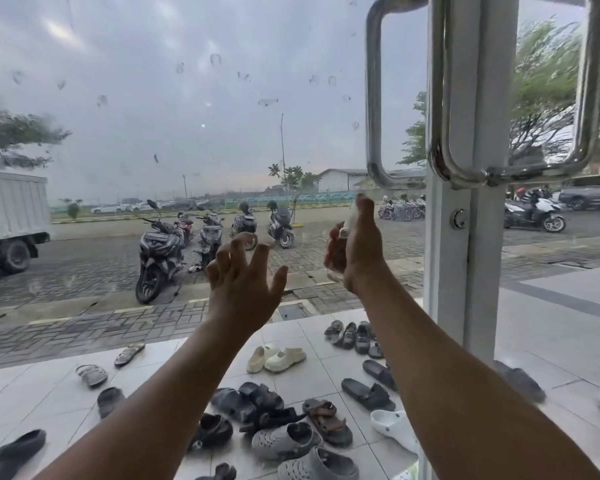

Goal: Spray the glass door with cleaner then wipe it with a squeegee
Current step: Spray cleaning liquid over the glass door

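Note:
The glass door (194,126) fills the view, with droplets and smears on its upper half. My right hand (359,247) is raised close to the glass and grips a small spray bottle (338,247) with reddish contents, its pale nozzle under my forefinger near the top. My left hand (243,282) is held up beside it, fingers spread and curled, holding nothing. I see no squeegee.
A chrome pull handle (374,109) and the white door frame (451,237) with a lock stand right of my hands; a second handle is on the neighbouring door. Outside lie several sandals on tiles, parked motorbikes and a white truck.

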